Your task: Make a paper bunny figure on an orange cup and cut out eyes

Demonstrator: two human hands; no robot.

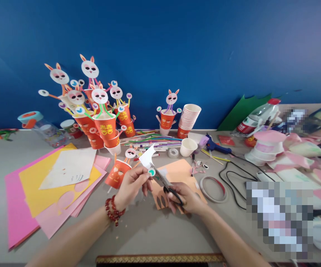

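Observation:
Between the thumb and fingers of my left hand [134, 185] is a piece of white paper [147, 157], with a small round bit bearing a green mark [151, 172] at its lower edge. My right hand [184, 198] grips black-handled scissors [164, 181], their blades pointing up and left at the paper's edge beside my left fingertips. Under the scissors lies an orange paper sheet [177, 168] with dark oval holes cut near its front edge. A red paper cup [118, 173] with a rabbit face leans on the table just left of my left hand.
Red cups with rabbit figures [104, 126] stand at the back left, near coloured paper sheets [29, 193]. A cup stack [188, 118], a white cup [188, 147], a blue glue gun [217, 145] with its cable, and a tape roll [213, 190] are on the right.

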